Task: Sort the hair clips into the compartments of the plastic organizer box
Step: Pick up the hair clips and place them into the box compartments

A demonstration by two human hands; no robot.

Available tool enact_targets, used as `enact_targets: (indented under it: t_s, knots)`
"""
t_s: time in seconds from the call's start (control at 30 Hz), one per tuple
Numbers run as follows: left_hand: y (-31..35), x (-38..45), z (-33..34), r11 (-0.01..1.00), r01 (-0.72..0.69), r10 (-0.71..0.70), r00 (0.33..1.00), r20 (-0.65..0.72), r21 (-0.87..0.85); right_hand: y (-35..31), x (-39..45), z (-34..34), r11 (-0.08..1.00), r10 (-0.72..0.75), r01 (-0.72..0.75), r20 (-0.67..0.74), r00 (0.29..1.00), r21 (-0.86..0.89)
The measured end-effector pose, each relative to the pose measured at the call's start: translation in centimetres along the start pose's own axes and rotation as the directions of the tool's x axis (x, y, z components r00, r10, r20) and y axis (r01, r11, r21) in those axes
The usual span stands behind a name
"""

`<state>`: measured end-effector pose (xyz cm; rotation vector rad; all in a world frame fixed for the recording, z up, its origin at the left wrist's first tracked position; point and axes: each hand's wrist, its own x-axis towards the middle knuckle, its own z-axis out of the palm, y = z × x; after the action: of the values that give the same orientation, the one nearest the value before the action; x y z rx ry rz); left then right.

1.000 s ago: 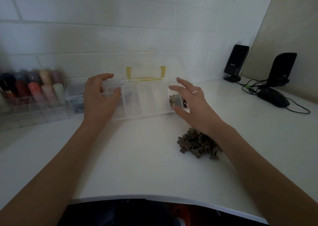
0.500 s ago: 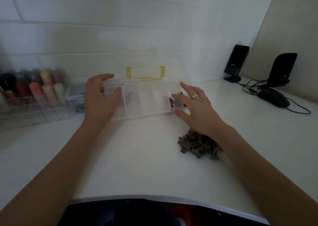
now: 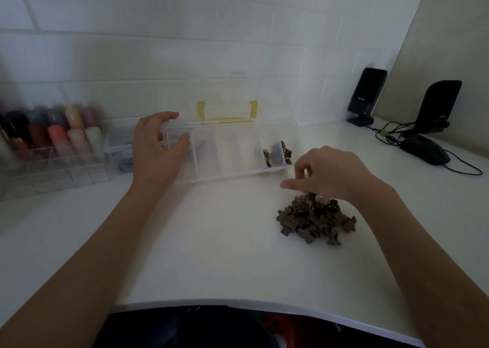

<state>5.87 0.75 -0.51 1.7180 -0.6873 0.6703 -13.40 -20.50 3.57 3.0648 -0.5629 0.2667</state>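
Hair clips [image 3: 316, 219] lie in a brown heap on our white desk [image 3: 211, 241], toward the right, with a few more already in the rightmost compartment of the clear organizer box [image 3: 230, 151]. Going from the left, we see a clear rack of coloured bottles [image 3: 53, 136] against the tiled wall, then our left hand [image 3: 156, 151], its grip curled round the box's left end, thumb inside the first compartment. The box's lid stands open behind. Our right hand [image 3: 328, 174] hovers over the heap, fingers bent down onto the top clips; whether they pinch one we cannot tell. Two black speakers [image 3: 366, 96] and a mouse [image 3: 424, 151] stand far right.
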Motion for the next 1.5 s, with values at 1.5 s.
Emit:
enact_targets:
  t_s: [1.5]
  knots:
    - [0.1, -0.1, 0.0, 0.999, 0.032, -0.033, 0.999, -0.012, -0.036, -1.1, -4.7, 2.6, 0.620, 0.281, -0.321, 0.179, 0.943, 0.716]
